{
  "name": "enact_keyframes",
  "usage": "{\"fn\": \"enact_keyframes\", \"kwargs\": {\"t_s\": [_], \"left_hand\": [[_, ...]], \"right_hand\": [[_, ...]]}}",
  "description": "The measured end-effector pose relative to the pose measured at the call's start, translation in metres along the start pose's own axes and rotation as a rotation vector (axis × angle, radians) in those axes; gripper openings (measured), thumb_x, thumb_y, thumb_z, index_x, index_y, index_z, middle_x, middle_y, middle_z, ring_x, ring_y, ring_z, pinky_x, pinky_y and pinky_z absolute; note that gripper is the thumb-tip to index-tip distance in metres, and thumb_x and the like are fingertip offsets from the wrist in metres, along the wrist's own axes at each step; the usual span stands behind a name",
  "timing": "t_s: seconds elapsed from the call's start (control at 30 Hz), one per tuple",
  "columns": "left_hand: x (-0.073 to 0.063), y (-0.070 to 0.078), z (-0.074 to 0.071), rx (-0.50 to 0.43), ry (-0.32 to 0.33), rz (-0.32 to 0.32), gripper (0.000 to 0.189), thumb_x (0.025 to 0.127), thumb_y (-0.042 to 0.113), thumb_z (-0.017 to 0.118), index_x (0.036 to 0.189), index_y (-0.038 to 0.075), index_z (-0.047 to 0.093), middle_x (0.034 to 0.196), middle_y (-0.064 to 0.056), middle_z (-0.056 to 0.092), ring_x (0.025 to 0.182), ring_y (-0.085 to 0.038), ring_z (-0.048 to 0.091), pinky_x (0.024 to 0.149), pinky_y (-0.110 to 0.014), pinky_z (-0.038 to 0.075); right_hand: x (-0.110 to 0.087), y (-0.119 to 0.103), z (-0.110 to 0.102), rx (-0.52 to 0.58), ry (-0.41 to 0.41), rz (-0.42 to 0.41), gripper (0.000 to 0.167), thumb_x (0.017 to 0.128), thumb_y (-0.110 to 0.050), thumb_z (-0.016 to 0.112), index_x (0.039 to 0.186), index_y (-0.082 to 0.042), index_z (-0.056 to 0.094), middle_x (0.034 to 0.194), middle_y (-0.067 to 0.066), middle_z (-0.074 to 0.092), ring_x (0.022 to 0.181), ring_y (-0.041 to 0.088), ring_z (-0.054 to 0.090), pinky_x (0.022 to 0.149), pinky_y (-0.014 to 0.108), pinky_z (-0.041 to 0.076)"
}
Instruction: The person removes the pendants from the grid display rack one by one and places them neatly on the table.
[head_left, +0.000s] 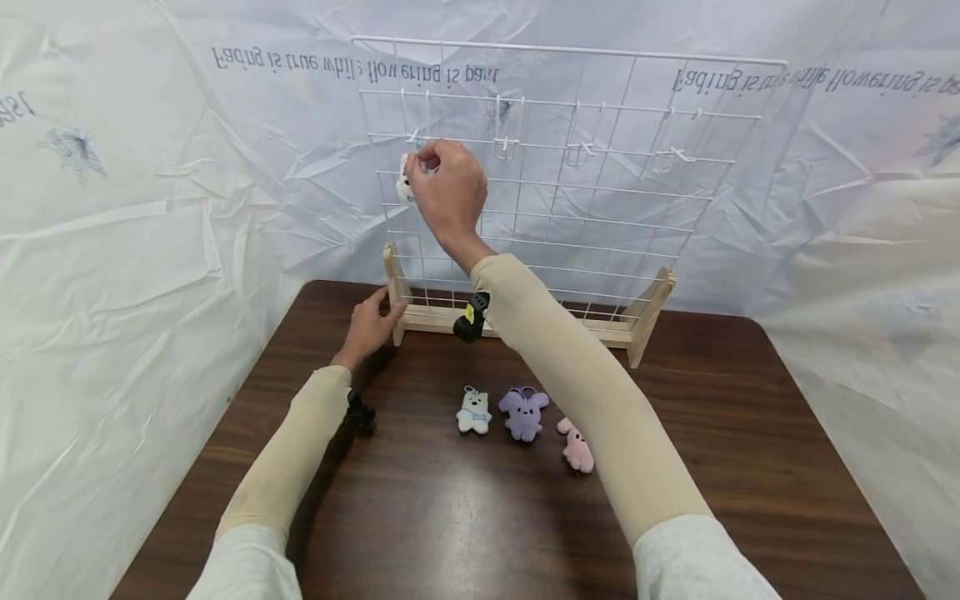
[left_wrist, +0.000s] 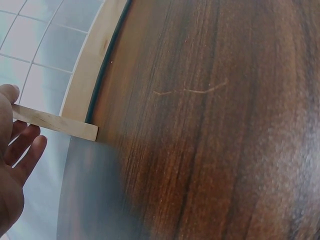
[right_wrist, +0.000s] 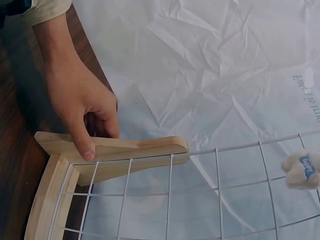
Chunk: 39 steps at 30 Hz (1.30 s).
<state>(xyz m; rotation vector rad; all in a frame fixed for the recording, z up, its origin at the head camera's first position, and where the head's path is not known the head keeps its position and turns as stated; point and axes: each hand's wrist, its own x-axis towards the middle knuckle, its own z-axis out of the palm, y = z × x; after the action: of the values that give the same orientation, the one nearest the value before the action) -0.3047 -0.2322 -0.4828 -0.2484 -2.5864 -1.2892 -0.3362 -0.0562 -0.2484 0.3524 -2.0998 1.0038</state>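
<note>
My right hand (head_left: pixel 450 187) is raised at the upper left of a white wire grid rack (head_left: pixel 517 208). Its thumb and forefinger pinch the top of a small white plush keychain (head_left: pixel 405 185), just below the leftmost hook (head_left: pixel 415 136). The fingers hide part of the plush and its ring. In the right wrist view this plush (right_wrist: pixel 302 170) shows a blue patch and hangs in front of the wires. Down at the rack's left end, my left hand (head_left: pixel 369 325) grips the wooden side foot (right_wrist: pixel 115 147), thumb on one face and fingers on the other.
On the brown table (head_left: pixel 420 517) lie a white bear plush keychain (head_left: pixel 473 412), a purple one (head_left: pixel 523 415) and a pink one (head_left: pixel 577 448) partly behind my right sleeve. More hooks (head_left: pixel 581 152) line the grid. White printed sheeting (head_left: pixel 225 167) hangs behind and beside the table.
</note>
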Motion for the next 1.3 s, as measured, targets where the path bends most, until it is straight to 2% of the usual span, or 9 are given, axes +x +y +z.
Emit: {"fn": "enact_keyframes", "kwargs": {"t_s": [0.67, 1.1, 1.3], "left_hand": [[-0.001, -0.001, 0.000, 0.021, -0.004, -0.018, 0.059, 0.106, 0.031, 0.059, 0.153, 0.000, 0.043, 0.137, -0.028, 0.060, 0.109, -0.041, 0.068, 0.088, -0.057, 0.056], [-0.001, 0.001, 0.000, 0.020, -0.002, -0.021, 0.059, 0.106, 0.031, 0.059, 0.153, 0.000, 0.044, 0.137, -0.028, 0.060, 0.110, -0.042, 0.068, 0.089, -0.057, 0.056], [-0.002, 0.003, 0.001, 0.011, 0.006, -0.006, 0.056, 0.105, 0.027, 0.060, 0.152, -0.001, 0.045, 0.135, -0.029, 0.061, 0.107, -0.042, 0.069, 0.086, -0.057, 0.057]], "right_hand": [[0.000, -0.004, -0.013, 0.025, 0.057, -0.145, 0.014, 0.095, -0.023, 0.069, 0.090, -0.013, 0.078, 0.085, -0.002, 0.073, 0.080, 0.009, 0.065, 0.072, 0.023, 0.049], [-0.008, -0.001, -0.017, 0.086, 0.122, -0.326, 0.013, 0.094, -0.015, 0.067, 0.087, -0.010, 0.078, 0.082, -0.001, 0.073, 0.077, 0.009, 0.066, 0.068, 0.020, 0.050], [-0.012, -0.003, -0.022, 0.111, 0.134, -0.375, 0.016, 0.095, -0.016, 0.066, 0.086, -0.011, 0.078, 0.079, -0.001, 0.072, 0.077, 0.009, 0.066, 0.066, 0.020, 0.049]]}}
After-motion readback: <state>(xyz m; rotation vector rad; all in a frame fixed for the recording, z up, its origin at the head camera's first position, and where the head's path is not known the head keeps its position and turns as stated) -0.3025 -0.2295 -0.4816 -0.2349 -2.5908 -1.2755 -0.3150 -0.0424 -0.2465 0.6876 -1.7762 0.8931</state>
